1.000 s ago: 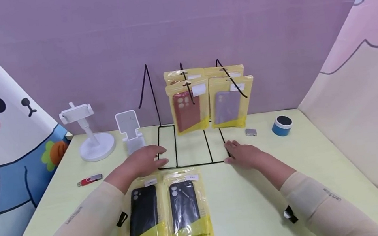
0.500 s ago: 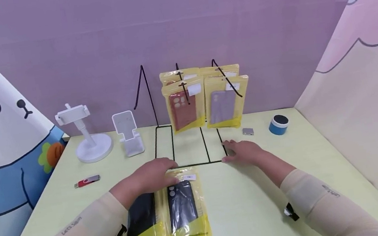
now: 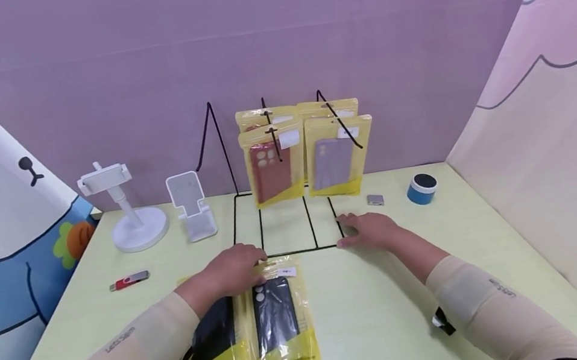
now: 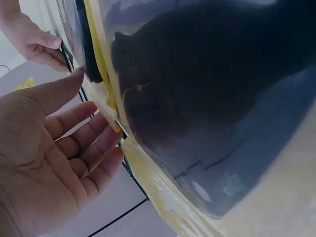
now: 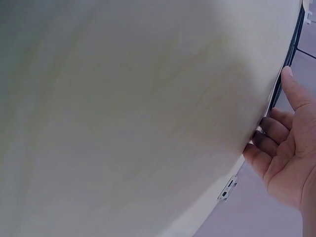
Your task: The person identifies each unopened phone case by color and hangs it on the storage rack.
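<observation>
My left hand (image 3: 232,271) is over the top ends of two yellow-edged phone case packets, thumb and fingers apart. In the left wrist view its fingertips (image 4: 116,148) are right at a packet's top edge. The left packet with a black case (image 3: 216,335) is partly hidden by my hand and sleeve; the right packet with a dark case (image 3: 277,321) lies flat beside it. My right hand (image 3: 372,231) rests at the right front corner of a black wire display rack (image 3: 312,225), fingers loosely bent on the table. Packets with a red case (image 3: 272,173) and a purple case (image 3: 334,162) hang on its hooks.
More packets hang behind the front ones. A white round-based phone stand (image 3: 140,229), a white folding stand (image 3: 200,225) and a red USB stick (image 3: 129,280) are on the left. A small grey metal piece (image 3: 375,199) and a blue round jar (image 3: 422,189) stand on the right.
My left hand has moved from the rack's left front corner back and right, onto the packets' top ends. My right hand stays at the rack corner. The head view has shifted slightly.
</observation>
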{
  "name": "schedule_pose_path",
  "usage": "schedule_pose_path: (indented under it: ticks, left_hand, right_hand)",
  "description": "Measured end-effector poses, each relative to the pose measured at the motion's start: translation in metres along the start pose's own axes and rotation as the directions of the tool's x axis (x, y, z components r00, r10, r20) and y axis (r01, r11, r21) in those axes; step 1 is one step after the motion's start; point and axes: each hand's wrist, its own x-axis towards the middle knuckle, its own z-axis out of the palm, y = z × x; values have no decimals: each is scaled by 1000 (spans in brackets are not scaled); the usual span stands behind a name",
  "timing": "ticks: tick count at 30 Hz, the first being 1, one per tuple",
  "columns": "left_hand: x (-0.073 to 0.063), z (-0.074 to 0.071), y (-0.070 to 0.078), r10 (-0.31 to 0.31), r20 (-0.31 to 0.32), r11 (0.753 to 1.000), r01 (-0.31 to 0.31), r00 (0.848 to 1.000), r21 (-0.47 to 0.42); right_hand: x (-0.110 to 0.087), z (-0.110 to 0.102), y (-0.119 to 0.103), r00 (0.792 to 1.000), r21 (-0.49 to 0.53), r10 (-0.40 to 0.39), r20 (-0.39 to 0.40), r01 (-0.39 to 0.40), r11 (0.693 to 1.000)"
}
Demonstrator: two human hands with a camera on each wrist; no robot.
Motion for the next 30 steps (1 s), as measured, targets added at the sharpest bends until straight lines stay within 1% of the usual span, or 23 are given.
schedule_pose_path:
  ticks: [3,5,12,16,18,20,22,23,27,30]
  left_hand:
    - [3,0,1,-9,-20,1000,9,1000,-9]
    - [5,0,1,-2,-33,1000,1,999,-14]
    - [7,-1,0,51,-79,999,-51,996,0]
    - [7,-4,0,69,-101,995,-76,992,-70]
    - [6,-7,0,64,-102,988,-78,993,-132]
    - [4,-10,2,47,-95,977,-66,994,-205]
    - [1,-15,4,24,-84,954,-48,996,-297]
    - [-1,-17,6,17,-79,936,-43,997,-348]
    - [-10,-28,9,4,-86,851,-49,996,-522]
    - [-18,-36,11,8,-114,792,-77,993,-606]
  right_hand:
    - [1,0,0,1000,-7,-6,2,6,1000]
    - [1,0,0,1000,-10,-8,5,8,1000]
    - [1,-1,0,1000,-19,-10,9,11,1000]
    - [1,-1,1,1000,-17,-4,11,4,1000]
    - [1,-1,2,1000,-19,-5,11,5,1000]
    - [2,0,2,1000,-19,-7,10,7,1000]
    - [2,0,3,1000,-21,-9,8,9,1000]
    - [2,0,2,1000,-20,-9,7,10,1000]
    - [1,-2,1,1000,-22,-14,8,14,1000]
    - [1,-3,0,1000,-19,-17,9,17,1000]
